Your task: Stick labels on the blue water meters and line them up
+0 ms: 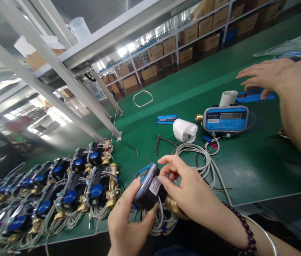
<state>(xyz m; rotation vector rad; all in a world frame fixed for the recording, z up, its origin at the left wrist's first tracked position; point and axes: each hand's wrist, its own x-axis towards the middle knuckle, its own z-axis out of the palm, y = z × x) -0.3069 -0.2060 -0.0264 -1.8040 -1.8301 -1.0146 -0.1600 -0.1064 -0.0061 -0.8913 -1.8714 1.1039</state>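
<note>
At the front edge of the bench I have a flow meter [146,190] with a black housing, a clear lid and a blue face, tilted on its side. My left hand [129,213] is wrapped round the housing. My right hand [184,183] pinches at the edge of a white printed label [155,186] on the meter's side; whether the label is fully stuck down there I cannot tell. Below the right hand shows the meter's brass pipe body [175,208], partly covered. Coiled grey cable [163,227] hangs beneath the meter.
Finished-looking meters [70,195] crowd the left. Beyond my hands are cutting pliers [163,143], a white label roll [184,130], a blue faceplate [166,119] and another meter [225,120] with coiled cable [202,156]. A co-worker's hand [270,76] reaches over the right. Frame posts [86,103] stand left.
</note>
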